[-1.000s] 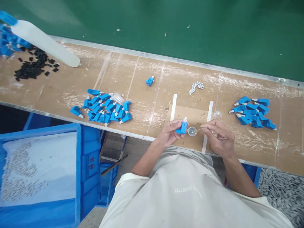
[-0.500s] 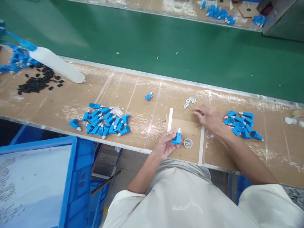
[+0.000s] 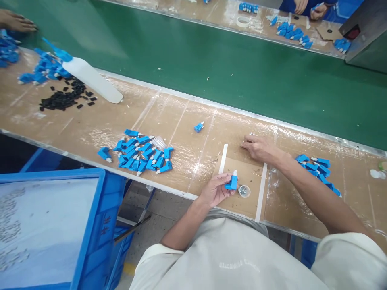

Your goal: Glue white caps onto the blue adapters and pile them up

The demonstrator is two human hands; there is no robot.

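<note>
Between the thumb and fingers of my left hand [image 3: 215,191] is a blue plastic part [image 3: 232,182] with a white tip pointing up. Just right of it stands a small clear cup [image 3: 244,191] with small metal pieces inside, on a cardboard sheet [image 3: 240,167] edged with white tape. My right hand [image 3: 256,147] is at the spot of the small white pieces [image 3: 251,134], mostly covering them. Its fingertips are pinched together low over the table; whatever they hold is too small or hidden to make out.
Blue parts lie in a pile on the left [image 3: 145,155] and another on the right [image 3: 321,171]; a single blue part [image 3: 199,127] lies between. A white bottle [image 3: 90,78] rests by black pieces [image 3: 62,96]. Beyond the green belt [image 3: 181,56] are a co-worker's hands [image 3: 317,11]. A blue crate [image 3: 101,221] stands lower left.
My right hand has moved left and over the small white pieces, its fingers now closing there. My left hand still holds the blue part. The view has shifted, and co-workers' hands have appeared.
</note>
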